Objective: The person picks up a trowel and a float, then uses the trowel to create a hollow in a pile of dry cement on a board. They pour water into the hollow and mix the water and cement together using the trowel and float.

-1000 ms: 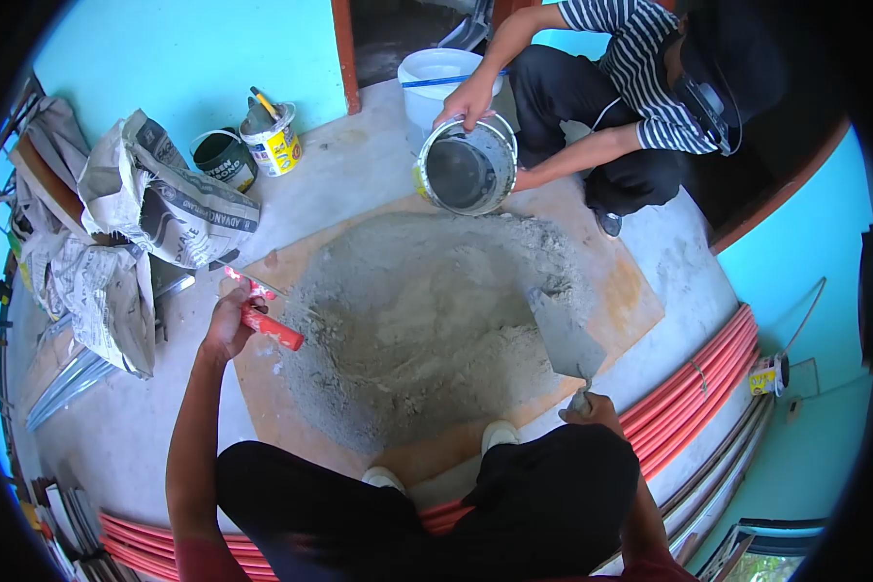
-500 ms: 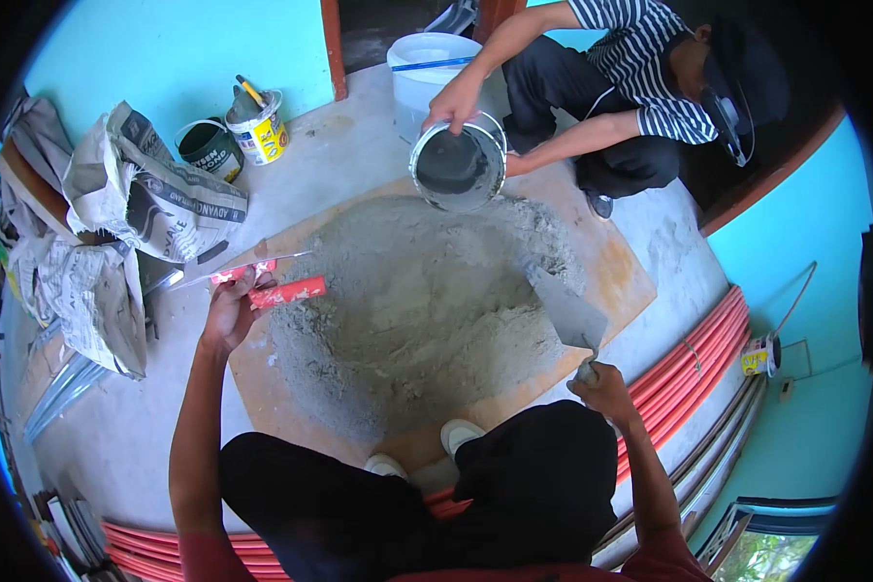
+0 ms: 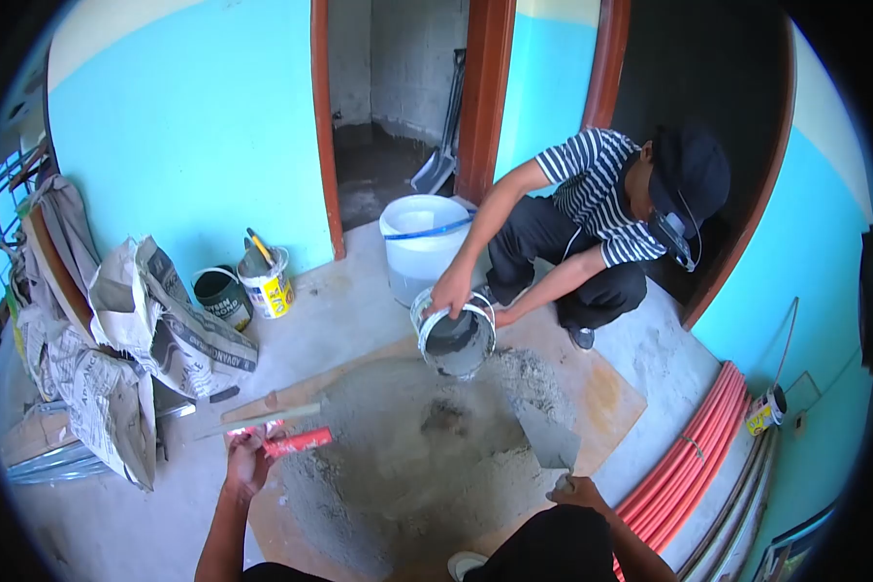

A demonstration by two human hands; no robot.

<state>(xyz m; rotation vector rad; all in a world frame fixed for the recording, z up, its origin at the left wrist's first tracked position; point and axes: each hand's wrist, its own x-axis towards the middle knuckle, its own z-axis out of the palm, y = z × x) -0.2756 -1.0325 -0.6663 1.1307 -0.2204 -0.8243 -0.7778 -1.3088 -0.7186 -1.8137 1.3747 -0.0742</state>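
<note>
My left hand [image 3: 249, 466] is closed around a red-handled plastering trowel [image 3: 298, 442], its long thin blade seen nearly edge-on over the left rim of the grey mortar mix [image 3: 388, 456]. On the other side, my right hand [image 3: 578, 492] grips a pointing trowel [image 3: 550, 436] whose grey blade lies at the mix's right edge. Across from me, a co-worker in a striped shirt squats and tips a bucket [image 3: 459, 339] over the far part of the heap. A dark, wet-looking patch marks the mix just below the bucket's mouth. The heap rests on a board [image 3: 606, 388].
A large white pail [image 3: 422, 252] stands behind the bucket. Cement sacks [image 3: 179, 330], a dark can [image 3: 221, 296] and a yellow-labelled pail [image 3: 267, 281] sit at the left. Orange pipes [image 3: 684, 456] line the right wall. A shovel [image 3: 443, 145] leans inside the doorway.
My view has tilted up, showing more wall and doorways. The co-worker's bucket now tips more toward the heap, and a dark wet patch shows below it. Both my hands keep their trowels.
</note>
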